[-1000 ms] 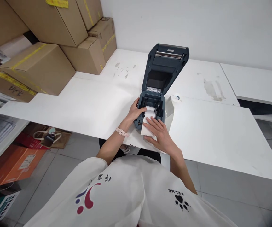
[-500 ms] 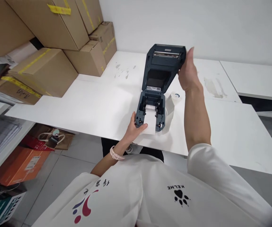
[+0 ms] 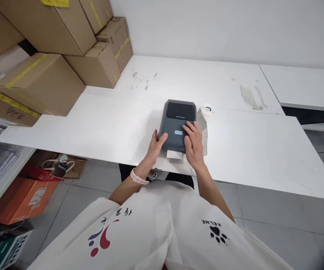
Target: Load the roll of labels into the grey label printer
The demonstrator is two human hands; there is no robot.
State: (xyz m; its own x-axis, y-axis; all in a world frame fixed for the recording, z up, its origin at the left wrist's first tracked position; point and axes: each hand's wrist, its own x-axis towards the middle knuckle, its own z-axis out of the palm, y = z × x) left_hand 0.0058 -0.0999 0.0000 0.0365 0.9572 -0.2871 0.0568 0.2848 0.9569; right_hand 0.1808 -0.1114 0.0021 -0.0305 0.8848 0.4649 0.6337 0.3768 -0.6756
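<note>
A dark blue-grey label printer (image 3: 173,129) stands on the white table in front of me, its lid down. From its front slot sticks a short white paper strip (image 3: 174,154). My left hand (image 3: 154,148) grips the printer's left front side, thumb on the top edge and the other fingers partly hidden along the side. Flat on the right front of the lid lies my right hand (image 3: 193,144), its fingers stretched out and holding nothing. Just right of the printer, a small roll (image 3: 207,109) lies with pale backing paper (image 3: 204,138) trailing towards me.
Cardboard boxes (image 3: 43,82) with yellow tape are stacked at the left end of the white table (image 3: 116,123). A white wall (image 3: 207,30) rises behind it. An orange box (image 3: 23,198) and a shelf stand low on the left.
The printer's lid has swung down from raised to closed. My right hand came down with it and now rests on top; my left hand stays at the left side.
</note>
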